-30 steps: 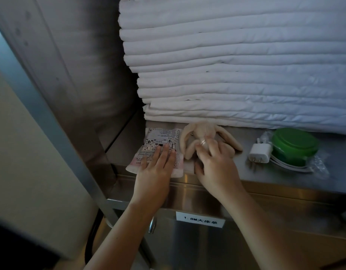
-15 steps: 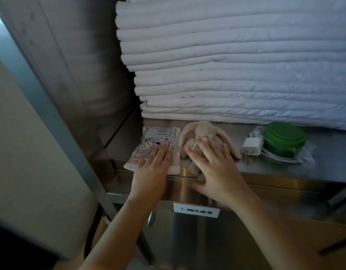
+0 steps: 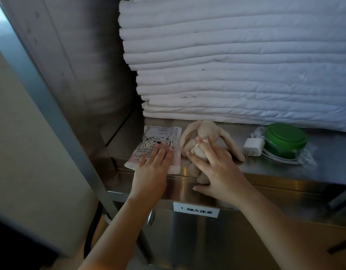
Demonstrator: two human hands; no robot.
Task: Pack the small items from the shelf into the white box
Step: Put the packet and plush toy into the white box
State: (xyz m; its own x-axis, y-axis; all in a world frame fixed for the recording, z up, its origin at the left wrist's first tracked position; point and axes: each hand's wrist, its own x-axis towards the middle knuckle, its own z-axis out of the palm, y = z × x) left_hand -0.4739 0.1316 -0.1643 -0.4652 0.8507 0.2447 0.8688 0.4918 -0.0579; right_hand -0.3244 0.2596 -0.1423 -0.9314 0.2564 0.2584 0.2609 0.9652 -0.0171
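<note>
Printed packet [image 3: 160,135] lengthwise front-to-back under left hand [image 3: 151,172]

We saw a shelf [image 3: 285,170] of brushed metal, dully glossy, across the lower half of the frame. Above it the stacked sheets [image 3: 236,65] were matt white cloth, softly creased. At centre the packet [image 3: 160,137] looked like smooth printed film, and the plush toy [image 3: 203,131] like nappy beige fabric. At right, the charger [image 3: 253,147] and green container [image 3: 285,137] were smooth plastic, over crinkled clear wrap [image 3: 308,158].

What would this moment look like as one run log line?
left hand flat on printed packet | right hand resting on plush rabbit | charger, green tub untouched on shelf | white box not in view
</note>
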